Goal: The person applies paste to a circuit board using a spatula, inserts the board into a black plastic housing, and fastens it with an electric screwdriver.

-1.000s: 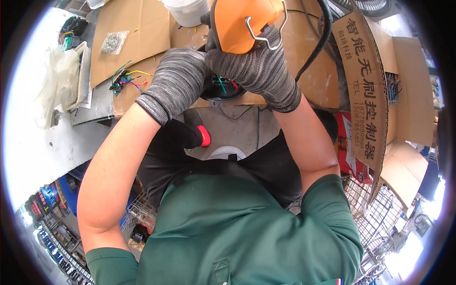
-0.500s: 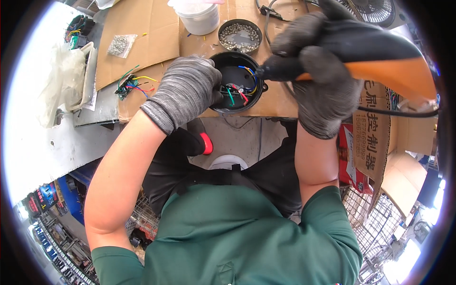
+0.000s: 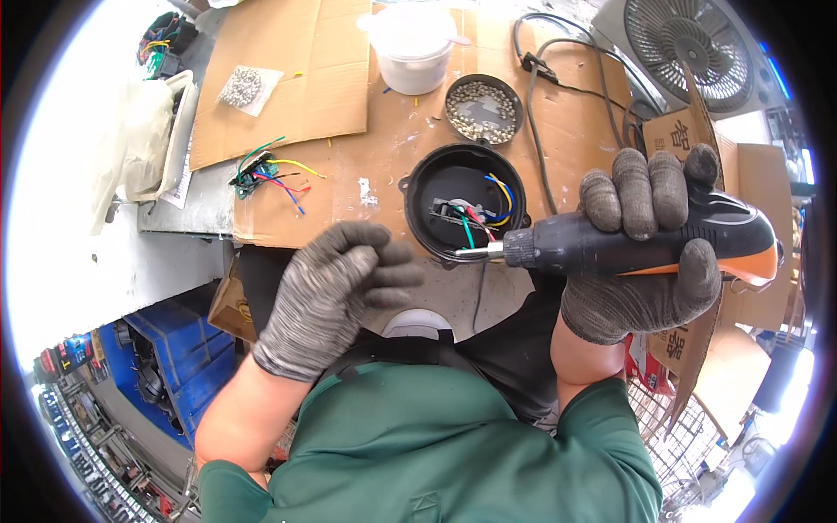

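Observation:
In my right hand (image 3: 602,301) is a black and orange electric screwdriver (image 3: 562,244), lying sideways with its bit pointing left. The bit crosses the near rim of a round black housing (image 3: 420,228), which sits at the table's front edge. Inside the housing is a small circuit board (image 3: 449,209) with green, red, blue and yellow wires. My left hand (image 3: 323,283) hovers left of and nearer than the housing, its gloved fingers loosely curled and apart, with nothing visible in them. Both hands wear grey knitted gloves.
Behind the housing stand a round dish of small metal screws (image 3: 484,131) and a white bucket (image 3: 414,65). Another wired board (image 3: 257,174) and a bag of screws (image 3: 248,90) lie to the left. A fan (image 3: 684,48), cables (image 3: 545,139) and a cardboard box (image 3: 754,235) are on the right.
My left hand has left the housing, moving toward me and opening. The screwdriver has come down and nearer in my right hand. The view has shifted, showing more of the fan.

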### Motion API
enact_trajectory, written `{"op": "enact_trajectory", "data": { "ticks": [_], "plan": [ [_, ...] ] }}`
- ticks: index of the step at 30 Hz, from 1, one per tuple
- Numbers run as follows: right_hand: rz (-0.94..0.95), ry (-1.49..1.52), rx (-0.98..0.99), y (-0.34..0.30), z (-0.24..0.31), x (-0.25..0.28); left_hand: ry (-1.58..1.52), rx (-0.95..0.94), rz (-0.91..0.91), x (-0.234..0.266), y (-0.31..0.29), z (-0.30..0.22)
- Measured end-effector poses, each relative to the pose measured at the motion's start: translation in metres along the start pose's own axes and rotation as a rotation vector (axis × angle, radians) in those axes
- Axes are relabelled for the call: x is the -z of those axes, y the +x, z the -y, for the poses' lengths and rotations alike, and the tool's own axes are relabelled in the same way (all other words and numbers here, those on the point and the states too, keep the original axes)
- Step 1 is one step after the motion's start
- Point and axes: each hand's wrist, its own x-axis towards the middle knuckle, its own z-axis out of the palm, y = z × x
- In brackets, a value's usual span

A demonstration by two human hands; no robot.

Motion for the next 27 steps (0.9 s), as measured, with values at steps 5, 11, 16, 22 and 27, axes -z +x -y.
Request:
{"op": "enact_trajectory", "data": {
  "ticks": [5,11,16,22,27],
  "plan": [
    [0.041,0.020,-0.051,-0.001,-0.020,-0.003,-0.071,0.042,0.083,-0.002,-0.003,0.021],
    [-0.032,0.003,-0.104,-0.005,-0.029,-0.007,0.037,0.007,0.065,-0.005,-0.004,0.019],
    [0.084,0.053,-0.125,-0.001,-0.033,0.003,0.090,0.010,0.088,-0.010,-0.002,0.012],
    [-0.040,0.057,-0.156,0.001,-0.033,0.000,0.295,-0.035,0.070,-0.016,-0.001,0.002],
    [-0.016,0.005,-0.091,0.001,-0.033,0.003,0.970,-0.586,0.121,-0.021,0.011,-0.006]
  ]
}}
